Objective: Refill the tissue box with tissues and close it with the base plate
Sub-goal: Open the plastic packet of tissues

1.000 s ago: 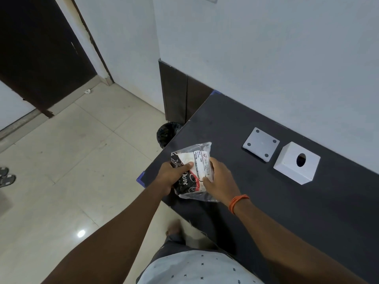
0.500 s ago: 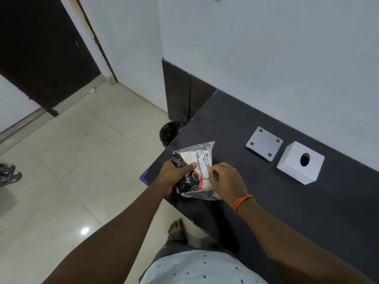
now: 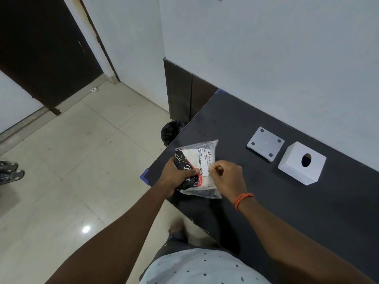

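A clear plastic pack of tissues [image 3: 200, 160] with a black, red and white print sits at the near left corner of the dark table [image 3: 287, 201]. My left hand [image 3: 177, 177] grips its left side, thumb across the front. My right hand [image 3: 225, 176] pinches the pack's right edge by the white label. To the right, apart from my hands, the white base plate [image 3: 265, 143] lies flat with four dark pads up. Beside it stands the white cube tissue box [image 3: 301, 162], its round hole facing up.
The table runs along a white wall. A black bin [image 3: 171, 132] stands on the tiled floor past the table's left end. Sandals [image 3: 10, 171] lie at the far left, and a dark door [image 3: 41, 48] is at the upper left.
My right hand has slid from flat against the pack's side to a pinch on its right edge near the label. The left hand keeps its grip.
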